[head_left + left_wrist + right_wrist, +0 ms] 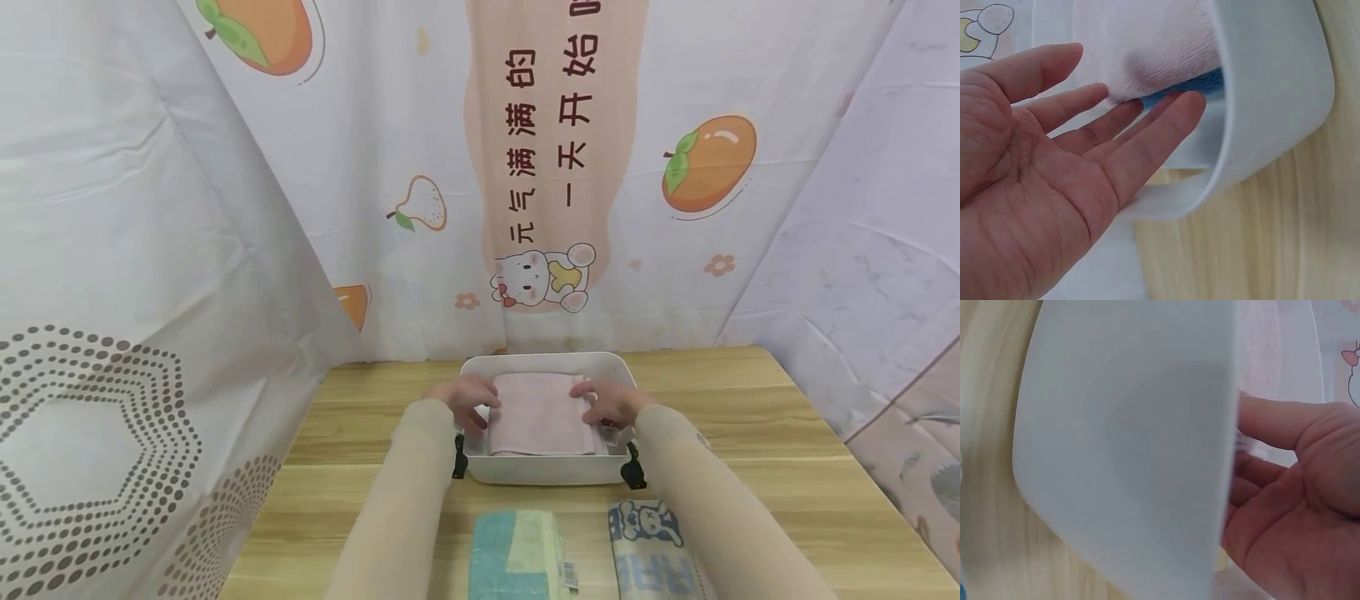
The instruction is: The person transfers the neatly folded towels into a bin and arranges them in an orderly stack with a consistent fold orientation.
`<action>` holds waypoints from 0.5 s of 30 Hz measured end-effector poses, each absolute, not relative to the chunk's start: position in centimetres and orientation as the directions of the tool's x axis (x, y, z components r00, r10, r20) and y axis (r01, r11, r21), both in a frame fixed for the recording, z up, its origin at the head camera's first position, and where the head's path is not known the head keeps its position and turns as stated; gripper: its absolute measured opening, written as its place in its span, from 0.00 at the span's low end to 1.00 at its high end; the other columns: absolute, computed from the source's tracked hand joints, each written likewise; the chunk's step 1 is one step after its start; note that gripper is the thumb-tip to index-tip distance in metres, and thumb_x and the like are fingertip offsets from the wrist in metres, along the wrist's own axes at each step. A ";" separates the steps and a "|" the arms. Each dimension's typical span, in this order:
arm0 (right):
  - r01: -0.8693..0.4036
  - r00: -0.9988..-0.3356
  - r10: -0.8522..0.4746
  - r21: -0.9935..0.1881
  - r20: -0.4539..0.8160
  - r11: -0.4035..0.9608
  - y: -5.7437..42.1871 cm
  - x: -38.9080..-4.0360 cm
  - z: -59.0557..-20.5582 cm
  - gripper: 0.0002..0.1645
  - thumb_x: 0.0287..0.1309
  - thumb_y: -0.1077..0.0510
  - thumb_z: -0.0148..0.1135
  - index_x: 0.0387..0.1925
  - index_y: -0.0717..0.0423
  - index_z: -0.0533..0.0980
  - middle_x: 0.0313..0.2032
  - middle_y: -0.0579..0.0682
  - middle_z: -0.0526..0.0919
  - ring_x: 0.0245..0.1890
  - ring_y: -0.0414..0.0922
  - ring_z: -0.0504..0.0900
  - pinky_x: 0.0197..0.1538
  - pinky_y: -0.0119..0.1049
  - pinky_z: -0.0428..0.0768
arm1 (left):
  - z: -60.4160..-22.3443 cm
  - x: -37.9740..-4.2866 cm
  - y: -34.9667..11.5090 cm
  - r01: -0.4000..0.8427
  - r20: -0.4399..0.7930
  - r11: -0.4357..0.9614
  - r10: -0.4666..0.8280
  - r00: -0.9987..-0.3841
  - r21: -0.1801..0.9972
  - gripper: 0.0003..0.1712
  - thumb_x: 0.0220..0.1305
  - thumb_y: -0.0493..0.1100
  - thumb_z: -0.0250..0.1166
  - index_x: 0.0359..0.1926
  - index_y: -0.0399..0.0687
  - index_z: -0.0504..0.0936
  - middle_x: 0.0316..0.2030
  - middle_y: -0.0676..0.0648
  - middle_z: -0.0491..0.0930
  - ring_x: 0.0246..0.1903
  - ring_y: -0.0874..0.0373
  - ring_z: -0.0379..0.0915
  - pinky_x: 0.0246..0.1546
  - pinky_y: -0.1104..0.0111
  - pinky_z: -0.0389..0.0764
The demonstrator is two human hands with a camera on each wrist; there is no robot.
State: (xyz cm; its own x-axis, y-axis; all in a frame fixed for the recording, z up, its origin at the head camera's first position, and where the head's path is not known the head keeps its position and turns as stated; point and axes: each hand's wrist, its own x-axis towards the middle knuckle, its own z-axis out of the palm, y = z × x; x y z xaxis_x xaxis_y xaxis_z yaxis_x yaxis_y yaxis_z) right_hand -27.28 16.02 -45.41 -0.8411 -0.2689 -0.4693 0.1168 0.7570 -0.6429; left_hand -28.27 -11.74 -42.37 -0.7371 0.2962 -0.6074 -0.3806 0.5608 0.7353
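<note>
A folded pink towel lies flat in a white plastic box. Under its edge, the left wrist view shows a strip of blue cloth. My left hand reaches over the box's left side, fingers extended and spread, with fingertips right at the towel's edge. Across from it, my right hand has its fingertips at the towel's right edge, thumb and fingers apart. The box wall hides part of those fingers in the right wrist view.
In front of the box lie a folded teal and yellow towel with a tag and a blue and cream patterned towel, partly under my right forearm. The wooden table backs onto a printed curtain. Black clips sit at the box's sides.
</note>
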 end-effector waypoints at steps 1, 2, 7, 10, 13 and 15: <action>0.119 -0.843 -0.267 -0.646 -0.467 0.754 16.0 -27.3 -45.3 0.32 0.54 0.63 0.63 0.61 0.50 0.68 0.53 0.59 0.63 0.38 0.50 0.70 0.32 0.37 0.74 | -42.1 -28.3 -11.9 -0.370 -0.603 0.571 0.295 -0.741 0.733 0.27 0.63 0.39 0.58 0.61 0.37 0.65 0.59 0.37 0.66 0.44 0.36 0.74 0.43 0.49 0.77; 0.120 -0.846 -0.264 -0.648 -0.464 0.752 16.0 -27.3 -45.3 0.31 0.54 0.64 0.63 0.61 0.51 0.68 0.53 0.59 0.63 0.36 0.50 0.71 0.32 0.37 0.74 | -41.9 -28.3 -12.0 -0.358 -0.597 0.580 0.293 -0.747 0.732 0.26 0.63 0.40 0.58 0.60 0.37 0.66 0.58 0.37 0.67 0.44 0.36 0.74 0.43 0.50 0.77; 0.136 -0.856 -0.256 -0.673 -0.450 0.727 16.1 -27.2 -44.6 0.30 0.53 0.65 0.62 0.60 0.56 0.69 0.53 0.61 0.67 0.33 0.50 0.76 0.36 0.41 0.79 | -41.0 -28.6 -13.1 -0.318 -0.560 0.571 0.315 -0.767 0.757 0.23 0.64 0.40 0.58 0.58 0.35 0.68 0.55 0.35 0.69 0.42 0.39 0.76 0.39 0.54 0.79; 0.129 -0.854 -0.277 -0.695 -0.440 0.707 16.2 -27.0 -43.8 0.30 0.53 0.67 0.61 0.60 0.61 0.68 0.52 0.62 0.69 0.34 0.52 0.79 0.39 0.43 0.80 | -40.5 -28.7 -13.7 -0.318 -0.535 0.536 0.315 -0.784 0.782 0.23 0.64 0.38 0.57 0.59 0.34 0.67 0.53 0.33 0.70 0.42 0.39 0.76 0.39 0.54 0.79; 0.142 -0.853 -0.288 -0.724 -0.436 0.675 16.3 -26.8 -43.3 0.29 0.54 0.67 0.60 0.60 0.64 0.67 0.49 0.62 0.73 0.35 0.53 0.80 0.40 0.45 0.80 | -40.2 -28.8 -14.4 -0.299 -0.493 0.514 0.294 -0.819 0.804 0.21 0.64 0.37 0.57 0.57 0.34 0.69 0.47 0.34 0.75 0.39 0.41 0.78 0.38 0.55 0.80; 0.153 -0.850 -0.296 -0.743 -0.435 0.652 16.4 -26.8 -43.1 0.28 0.56 0.67 0.58 0.60 0.65 0.66 0.47 0.62 0.74 0.35 0.54 0.81 0.40 0.46 0.80 | -40.2 -28.9 -14.9 -0.280 -0.463 0.509 0.276 -0.843 0.814 0.18 0.64 0.37 0.57 0.54 0.35 0.72 0.43 0.36 0.76 0.36 0.43 0.79 0.36 0.56 0.81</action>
State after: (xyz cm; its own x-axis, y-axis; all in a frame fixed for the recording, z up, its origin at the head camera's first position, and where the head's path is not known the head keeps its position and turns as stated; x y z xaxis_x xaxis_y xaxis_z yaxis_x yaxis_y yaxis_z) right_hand -26.84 16.43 -43.15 -0.8503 -0.2965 -0.4348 0.1526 0.6517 -0.7429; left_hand -28.90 -14.93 -40.22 -0.8427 0.2756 -0.4626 -0.2802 0.5090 0.8138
